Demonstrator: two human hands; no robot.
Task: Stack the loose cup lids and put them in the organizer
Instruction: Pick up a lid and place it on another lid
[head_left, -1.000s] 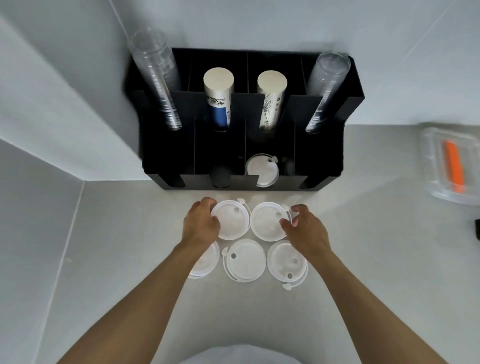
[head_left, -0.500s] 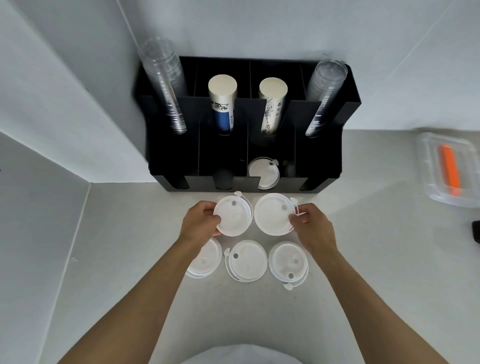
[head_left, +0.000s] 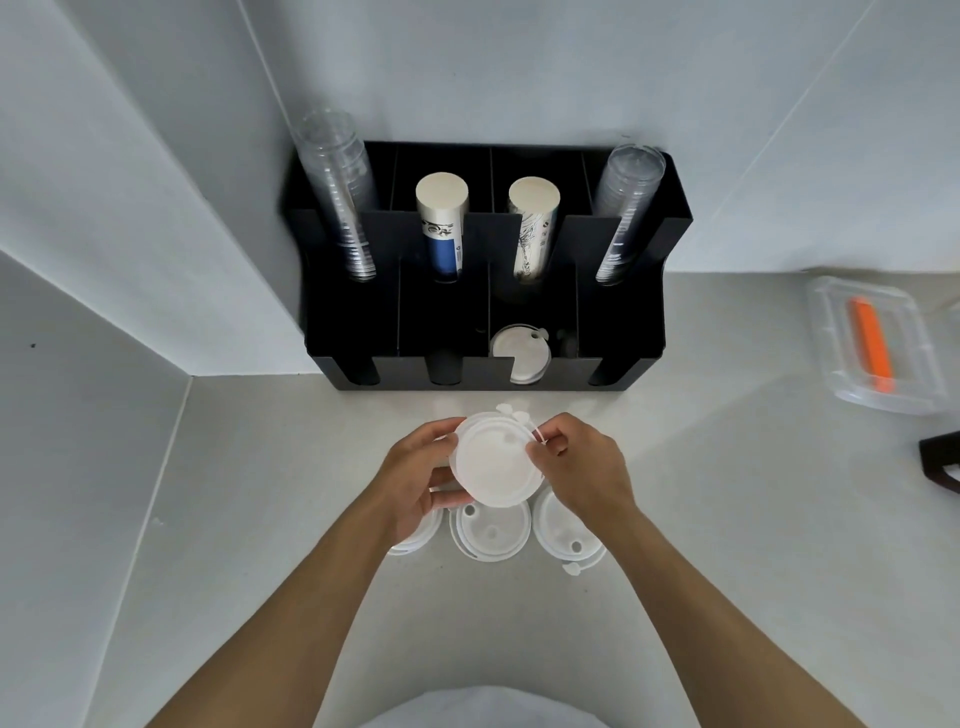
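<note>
Two white cup lids, one laid over the other as a stack, are held above the counter between my left hand and my right hand. Three more white lids lie on the counter below: one mostly under my left wrist, one in the middle, one at the right. The black organizer stands against the wall. One lid stack leans in its third front slot.
The organizer's back row holds two clear cup stacks and two paper cup stacks. A clear plastic box with an orange item sits at the right, with a dark object at the frame's right edge.
Each hand lifted one lid off the counter. The hands came together, and the two lids now overlap as one stack between them.
</note>
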